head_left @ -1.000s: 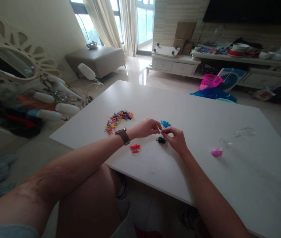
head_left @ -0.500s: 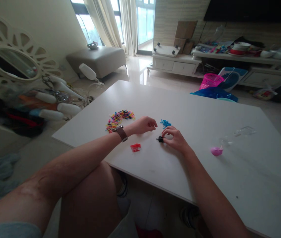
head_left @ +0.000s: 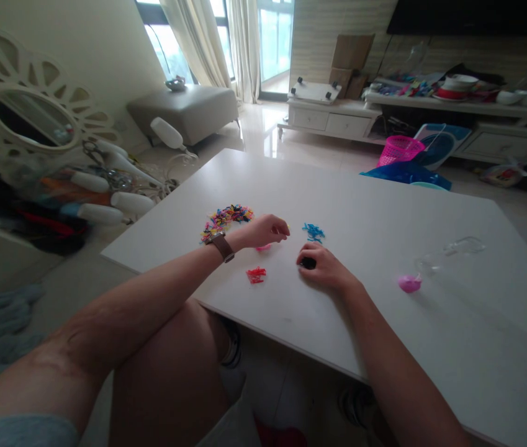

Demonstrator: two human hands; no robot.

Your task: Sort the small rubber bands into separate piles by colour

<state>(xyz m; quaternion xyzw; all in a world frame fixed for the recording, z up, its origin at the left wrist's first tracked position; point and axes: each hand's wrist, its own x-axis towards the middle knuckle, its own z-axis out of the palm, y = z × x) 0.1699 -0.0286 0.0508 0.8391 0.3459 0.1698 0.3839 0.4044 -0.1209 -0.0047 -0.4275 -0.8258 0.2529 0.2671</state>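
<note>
Over the middle of the white table (head_left: 360, 230), my left hand (head_left: 265, 231) hangs with its fingers bent in to the thumb; anything between the tips is too small to make out. Beneath its wrist side lie pink bands (head_left: 263, 247). My right hand (head_left: 323, 266) rests on the table, fingers curled around a clump of small black rubber bands (head_left: 308, 263). Just beyond it lies a pile of blue bands (head_left: 313, 232). Red bands (head_left: 256, 275) are heaped nearer the front edge. A mixed, many-coloured pile (head_left: 226, 217) curves behind my left wrist.
On the table's right side sit a pink pouch-like object (head_left: 409, 284) and a clear plastic piece (head_left: 464, 246). A lamp with white shades (head_left: 133, 203) stands off the left edge. Beyond the far edge are a pink basket (head_left: 400, 150) and blue plastic (head_left: 407, 174).
My left hand has drawn slightly left and its fingers have come closer together. My right hand has closed further around the black bands. Pink bands now show below my left hand.
</note>
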